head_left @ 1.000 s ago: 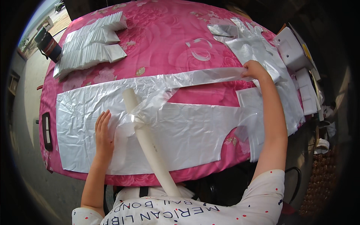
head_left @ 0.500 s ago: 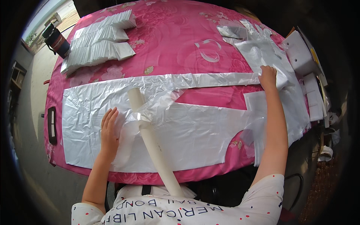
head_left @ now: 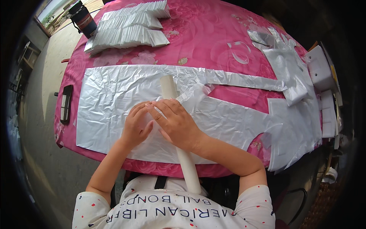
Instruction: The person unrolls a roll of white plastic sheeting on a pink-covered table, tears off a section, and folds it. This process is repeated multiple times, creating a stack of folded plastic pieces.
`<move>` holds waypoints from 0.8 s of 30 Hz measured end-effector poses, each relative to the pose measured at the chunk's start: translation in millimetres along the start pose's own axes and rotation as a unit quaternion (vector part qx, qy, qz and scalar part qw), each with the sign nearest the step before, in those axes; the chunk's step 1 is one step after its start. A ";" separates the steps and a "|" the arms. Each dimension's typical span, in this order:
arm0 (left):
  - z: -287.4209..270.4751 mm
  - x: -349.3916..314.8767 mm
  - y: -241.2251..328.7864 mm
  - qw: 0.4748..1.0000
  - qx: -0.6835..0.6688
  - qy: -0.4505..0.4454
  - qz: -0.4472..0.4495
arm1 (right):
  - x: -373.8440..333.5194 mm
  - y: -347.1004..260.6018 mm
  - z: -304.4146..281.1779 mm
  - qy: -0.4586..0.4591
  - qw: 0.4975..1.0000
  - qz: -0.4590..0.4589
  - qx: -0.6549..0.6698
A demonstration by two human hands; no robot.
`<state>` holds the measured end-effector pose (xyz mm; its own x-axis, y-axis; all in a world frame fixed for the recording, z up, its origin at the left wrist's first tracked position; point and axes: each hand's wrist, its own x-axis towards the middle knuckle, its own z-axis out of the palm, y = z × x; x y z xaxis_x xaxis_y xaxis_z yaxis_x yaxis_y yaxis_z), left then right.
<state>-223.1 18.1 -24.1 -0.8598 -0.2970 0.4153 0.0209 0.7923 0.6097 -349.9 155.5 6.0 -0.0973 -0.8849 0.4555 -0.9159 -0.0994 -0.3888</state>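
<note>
A wrinkled silvery-white plastic sheet (head_left: 103,103) lies flat before me. A long off-white tube (head_left: 187,168) slants across it from my lap, its far end resting over the sheet. My left hand (head_left: 136,124) is left of the tube, fingers stretched and thumb apart. Across the tube lies my right hand (head_left: 181,124), fingers extended toward the left one so the fingertips meet. Thin see-through film shows between the hands; how it is touched is partly hidden. Crumpled clear film (head_left: 194,93) bunches beside the tube, just beyond my right hand.
Folded silvery packets (head_left: 126,32) stand in rows at the back left, beside a dark jug (head_left: 84,23). A phone (head_left: 66,104) lies at the left edge. More plastic sheets (head_left: 291,126) and white boxes (head_left: 320,68) are on the right. A pink floral cloth (head_left: 206,34) covers the table.
My right hand has let go of the plastic at the far right and come across to the tube. My left hand has moved right to meet it. The whole view has shifted.
</note>
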 end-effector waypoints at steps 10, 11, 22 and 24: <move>-3.8 -15.8 6.9 0.998 -0.059 -0.009 -0.007 | -28.3 62.3 -76.5 0.099 0.953 0.155 0.240; -5.4 -18.2 5.4 0.998 -0.058 -0.007 -0.013 | -39.1 79.6 -89.4 0.118 0.922 0.199 0.312; -3.5 -16.8 6.0 0.999 -0.026 -0.016 -0.021 | -151.8 278.6 -172.1 0.456 0.540 0.250 0.661; -3.5 -15.6 7.8 0.999 -0.023 -0.017 -0.020 | -160.7 296.4 -178.0 0.479 0.537 0.295 0.629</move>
<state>-207.7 27.1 -23.5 -0.8777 -0.3082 0.3669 0.0088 0.7553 0.6554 -675.0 349.3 -39.9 -0.9334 -0.3510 -0.0746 0.3123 -0.6921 -0.6507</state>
